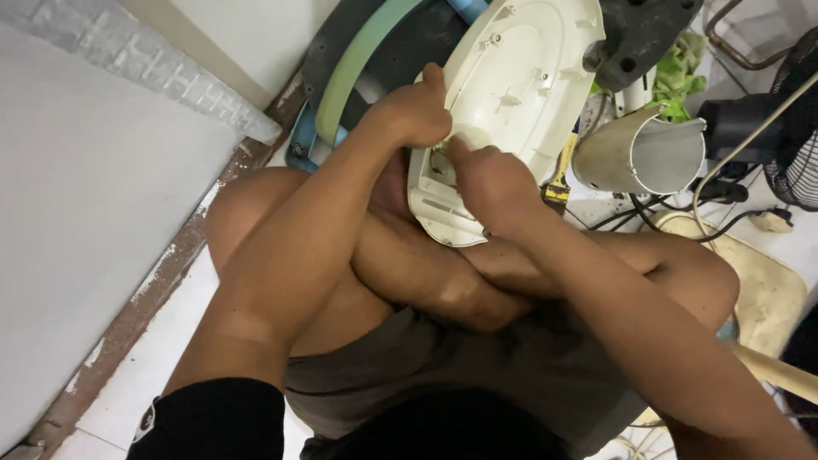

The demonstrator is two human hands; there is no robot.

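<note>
**Both hands work at the lower end of a cream plastic housing**

The left hand [415, 109] curls over the left edge of the cream plastic housing [511, 81], its fingers [433, 78] closed against the rim. The right hand [490, 183] presses on the housing's lower end, fingers bunched together at a small recess; what they pinch there, if anything, is too small to make out. The housing rests tilted over the person's crossed legs, inner side up. Room is tight: a white wall panel [77, 213] closes the left side, while a grey cylinder [639, 153], a yellow-handled tool [560, 175], black cables [648, 213] and a fan grille [797, 162] crowd the right. The grille is cut off by the frame edge.
</note>
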